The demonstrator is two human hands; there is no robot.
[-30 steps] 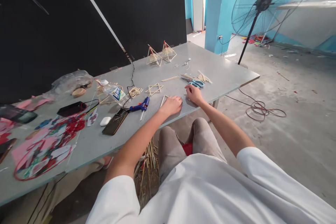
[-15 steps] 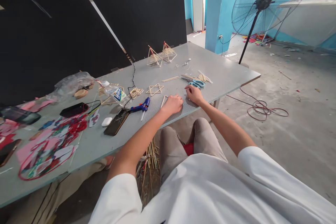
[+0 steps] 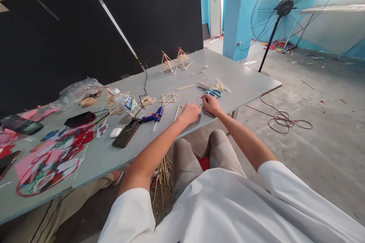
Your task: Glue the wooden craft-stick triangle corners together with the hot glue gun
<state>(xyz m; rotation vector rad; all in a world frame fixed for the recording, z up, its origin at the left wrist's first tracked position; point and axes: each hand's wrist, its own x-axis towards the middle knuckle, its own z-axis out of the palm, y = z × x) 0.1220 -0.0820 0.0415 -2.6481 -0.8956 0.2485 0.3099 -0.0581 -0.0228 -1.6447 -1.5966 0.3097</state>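
Observation:
My left hand (image 3: 191,113) rests at the front edge of the table, its fingers curled down and pressed together. Just left of it, partly covered by the hand, lies a frame of thin wooden sticks (image 3: 178,112). My right hand (image 3: 210,104) is close beside it, fingers bent inward. What either hand pinches is hidden. Directly beyond my right hand are blue-handled scissors (image 3: 213,92), beside a pile of loose sticks (image 3: 221,85). A six-pointed stick star (image 3: 169,98) lies flat farther left, near a blue glue gun (image 3: 153,115).
Two stick pyramids (image 3: 183,60) stand at the back of the grey table (image 3: 239,76). To the left are a phone (image 3: 127,133), a white case (image 3: 115,133), a plastic bottle (image 3: 127,102) and colourful scraps (image 3: 62,152). A large fan (image 3: 285,7) stands right; a cable (image 3: 282,119) coils on the floor.
My left hand has shifted slightly right, nearer my right hand. My right hand stays almost in place. The whole view has tilted a little.

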